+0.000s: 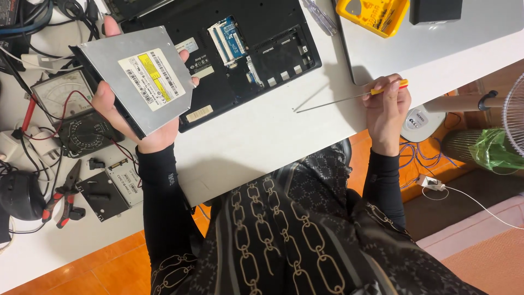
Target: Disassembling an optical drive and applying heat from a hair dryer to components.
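Observation:
My left hand (117,112) holds a flat silver optical drive (139,76) with a white and yellow label, lifted and tilted above the desk's left side. My right hand (386,106) grips a long thin screwdriver (338,100) by its yellow and red handle, its shaft pointing left and its tip just over the white desk (262,136). Between the hands lies a black laptop (245,49), bottom side up, with its cover off and circuit boards showing.
An analog multimeter (71,109) with red leads, red-handled pliers (64,199) and a small black drive caddy (109,188) lie at the left. A yellow screwdriver-bit case (372,15) rests on a silver laptop (426,41). A fan (510,112) stands on the floor at right.

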